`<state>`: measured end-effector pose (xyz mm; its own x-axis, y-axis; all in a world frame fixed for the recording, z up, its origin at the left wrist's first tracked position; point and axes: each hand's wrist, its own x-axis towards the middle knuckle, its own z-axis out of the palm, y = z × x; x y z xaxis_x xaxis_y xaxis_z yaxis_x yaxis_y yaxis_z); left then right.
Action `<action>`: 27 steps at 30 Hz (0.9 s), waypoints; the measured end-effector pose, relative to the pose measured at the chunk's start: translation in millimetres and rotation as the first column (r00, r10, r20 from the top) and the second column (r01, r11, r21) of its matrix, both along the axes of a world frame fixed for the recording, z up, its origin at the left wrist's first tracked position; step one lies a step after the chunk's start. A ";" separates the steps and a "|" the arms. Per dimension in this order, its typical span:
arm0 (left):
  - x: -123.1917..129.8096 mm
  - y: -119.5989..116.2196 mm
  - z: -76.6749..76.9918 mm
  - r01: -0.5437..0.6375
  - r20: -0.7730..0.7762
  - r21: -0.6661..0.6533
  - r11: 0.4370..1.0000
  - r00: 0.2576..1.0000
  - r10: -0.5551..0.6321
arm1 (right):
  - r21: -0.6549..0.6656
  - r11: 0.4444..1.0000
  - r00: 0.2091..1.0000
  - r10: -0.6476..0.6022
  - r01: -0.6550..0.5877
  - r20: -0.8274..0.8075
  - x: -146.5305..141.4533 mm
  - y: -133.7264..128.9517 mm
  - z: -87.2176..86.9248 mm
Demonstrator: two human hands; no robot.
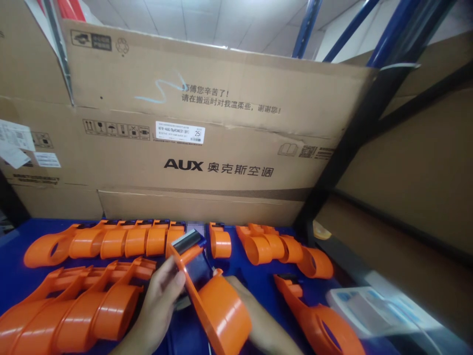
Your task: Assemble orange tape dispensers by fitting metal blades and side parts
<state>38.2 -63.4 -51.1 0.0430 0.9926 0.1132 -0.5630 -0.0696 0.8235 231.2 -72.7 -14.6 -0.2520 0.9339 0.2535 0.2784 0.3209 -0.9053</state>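
An orange tape dispenser (225,308) with a dark blade end is held up at the front centre, tilted, its round drum toward me. My left hand (165,291) grips it by the side arm near the blade end, thumb on the near side. Behind the drum is my right hand (236,286); its fingers are mostly hidden by the dispenser, so whether it grips anything does not show. Beyond my hands a single orange dispenser (220,244) stands on the blue tabletop (15,276).
Several orange dispensers line the back left (136,241), with more at front left (79,315) and back right (273,246). One lies at right (325,325), beside a white device (373,310). A cardboard wall (221,197) and dark post (332,148) bound the table.
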 end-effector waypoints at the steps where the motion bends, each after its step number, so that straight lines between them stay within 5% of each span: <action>1: 0.8 -0.3 1.5 0.018 0.014 -0.020 1.000 1.000 -0.018 | -0.021 1.000 1.000 0.002 -0.002 -0.013 0.1 0.4 -0.7; 5: 5.4 0.7 10.5 0.071 0.085 -0.113 0.991 0.994 -0.062 | -0.070 0.996 0.995 -0.052 0.047 -0.080 -1.5 3.0 -9.4; 9: 8.1 2.1 16.1 0.077 0.143 -0.192 0.978 0.988 -0.049 | 0.035 0.995 0.994 -0.095 0.096 -0.048 0.3 2.7 -16.4; 12: 6.5 2.5 18.6 0.120 0.170 -0.261 0.958 0.982 -0.077 | 0.189 0.982 0.999 -0.028 0.023 0.027 8.2 -1.9 -13.3; 15: 3.3 4.2 20.2 0.136 0.188 -0.277 0.951 0.978 -0.085 | 0.445 0.885 0.973 0.038 -0.138 0.226 15.8 -5.6 -6.1; 19: 1.3 8.5 15.5 0.047 0.158 -0.278 0.959 0.987 -0.003 | 0.648 0.726 0.907 -0.082 -0.230 0.414 13.7 -1.7 -4.8; 23: 2.8 10.1 10.5 -0.044 0.091 -0.255 0.966 0.993 0.069 | 0.718 0.666 0.872 -0.213 -0.201 0.441 10.0 4.7 -10.0; 27: 2.6 8.7 12.1 -0.029 0.007 -0.167 0.986 1.000 0.030 | 0.739 0.665 0.869 -0.299 -0.106 0.394 19.9 10.9 -8.0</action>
